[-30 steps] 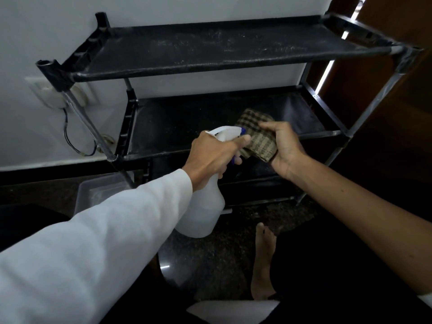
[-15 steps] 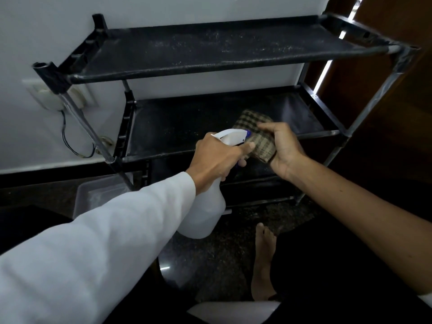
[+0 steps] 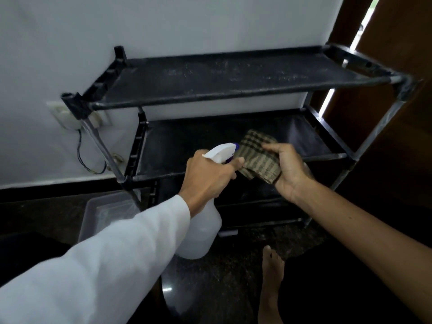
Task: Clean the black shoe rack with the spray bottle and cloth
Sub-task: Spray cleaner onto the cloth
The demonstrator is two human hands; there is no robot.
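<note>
1. Head view, the rack: a black metal-framed shoe rack (image 3: 233, 76) with flat dark shelves stands against a pale grey wall (image 3: 187, 19). Its top shelf carries pale dusty specks. The middle shelf (image 3: 187, 146) lies darker in shadow below it.
2. Head view, left side: the left hand (image 3: 210, 176), coming out of a white long sleeve (image 3: 105, 265), has its fingers curled tightly round the neck of a translucent white plastic spray bottle (image 3: 201, 235). The bottle's body hangs below the fist. Its white trigger head with a blue tip points right, with the tip just beside the cloth.
3. Head view, right side: the right hand (image 3: 289, 171), on a bare forearm, pinches a folded brown-and-tan checked cloth (image 3: 259, 157), with the thumb on top and the fingers underneath. The cloth sits in front of the middle shelf, over its front rail; whether it touches the rail cannot be told.
4. Head view, surroundings:
   - A white wall socket (image 3: 63, 113) with a dark wire (image 3: 81, 155) hanging from it is behind the rack's left front post.
   - A clear plastic container (image 3: 105, 211) rests on the dark speckled floor (image 3: 222, 277), by the rack's lower left corner.
   - A bare foot (image 3: 271, 265) rests on that floor below the right forearm.
   - A brown wooden door (image 3: 397, 43) stands at the far right.
</note>
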